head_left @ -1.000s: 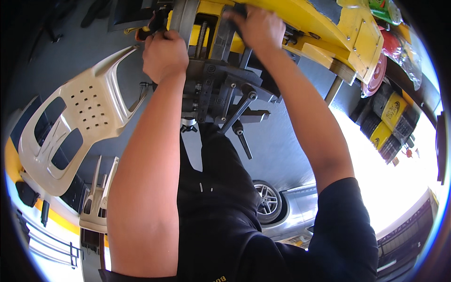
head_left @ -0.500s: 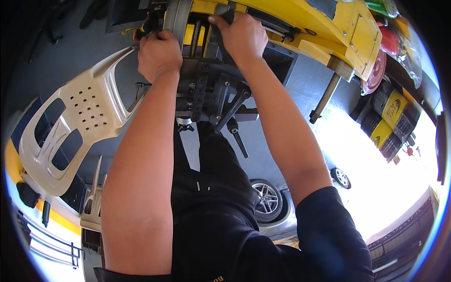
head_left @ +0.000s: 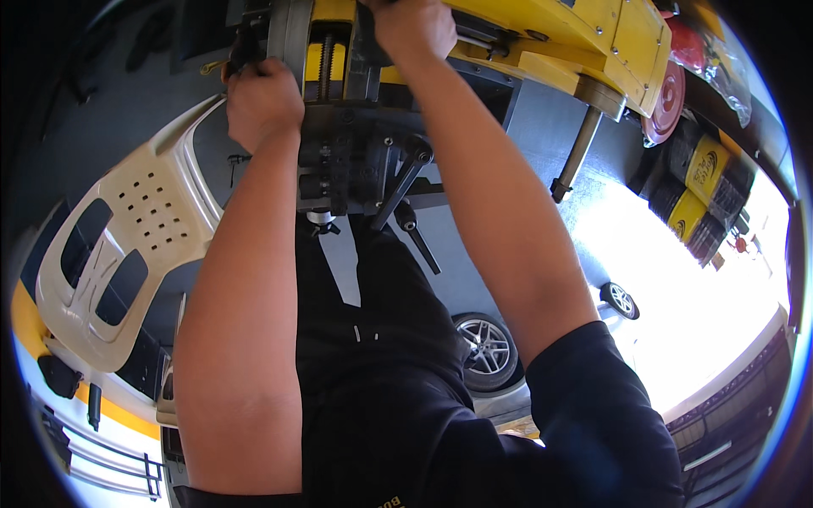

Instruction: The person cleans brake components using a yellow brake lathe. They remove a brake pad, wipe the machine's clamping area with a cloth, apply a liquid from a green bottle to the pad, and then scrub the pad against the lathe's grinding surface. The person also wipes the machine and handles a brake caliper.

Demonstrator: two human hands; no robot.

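Observation:
At the top of the view stands a yellow machine (head_left: pixel 559 42) with grey metal rails (head_left: pixel 288 51) and a threaded screw (head_left: pixel 326 68) between them. My left hand (head_left: pixel 264 106) is closed beside the left rail, against a dark part (head_left: pixel 246 46) of the machine; what its fingers hold is hidden. Cut by the top edge, my right hand (head_left: pixel 417 30) is curled over the right side of the rails. Its fingertips are mostly out of view, and I cannot make out what they grip. Below the screw sit a dark slide assembly (head_left: pixel 339 161) and black lever handles (head_left: pixel 402 190).
A beige plastic chair (head_left: pixel 135 245) stands to the left. At right a metal shaft (head_left: pixel 580 152) juts from the machine, near a red round lid (head_left: pixel 665 106) and stacked yellow-and-black packages (head_left: pixel 703 186). A car wheel (head_left: pixel 487 351) shows beyond my right side. Bright light floods the floor at right.
The machine and both hands appear slightly higher and further left in the view. My right hand now partly leaves the top edge; my left hand stays closed beside the rail.

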